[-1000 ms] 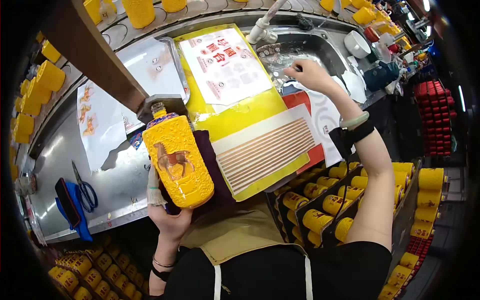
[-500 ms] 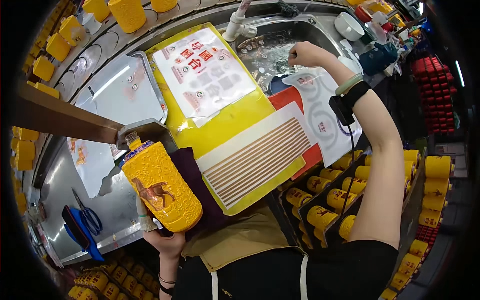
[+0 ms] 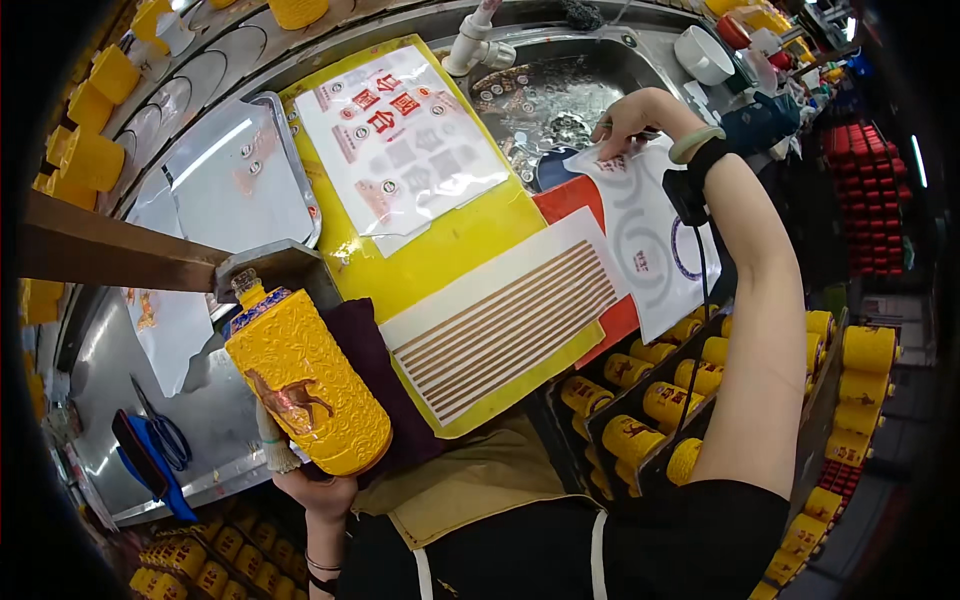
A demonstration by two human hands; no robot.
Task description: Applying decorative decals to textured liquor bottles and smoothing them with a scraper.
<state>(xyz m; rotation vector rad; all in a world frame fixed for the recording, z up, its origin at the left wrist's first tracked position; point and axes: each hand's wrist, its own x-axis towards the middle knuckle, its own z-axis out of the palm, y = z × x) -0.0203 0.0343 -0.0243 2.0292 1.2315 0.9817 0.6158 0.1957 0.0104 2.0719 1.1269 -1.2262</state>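
Observation:
A yellow embossed bottle point(image 3: 318, 390) with a brown horse picture and a clear glass neck lies tilted at the lower left. My left hand point(image 3: 318, 492) is closed at its lower end, with the fingers partly hidden behind it. Beside that hand hang the pale bristles of a brush point(image 3: 277, 453), the rest of it mostly out of sight. My right hand point(image 3: 632, 118) bends down by the sink edge, its fingertips pinched at the top of a white printed sheet point(image 3: 640, 225). Whatever small thing they hold is hidden.
A wooden arm point(image 3: 120, 245) reaches in beside the bottle's neck. Decal sheets point(image 3: 405, 150) and a brown-striped sheet point(image 3: 510, 320) lie on a yellow board point(image 3: 385, 275). Behind is the wet sink point(image 3: 540, 95); blue scissors point(image 3: 165, 435) lie left. Yellow bottles fill racks point(image 3: 590, 455) below.
My right hand has gone from a fist over the sink down to the white sheet, fingers now pointing downward. The bottle, with my left hand, has shifted slightly left in view.

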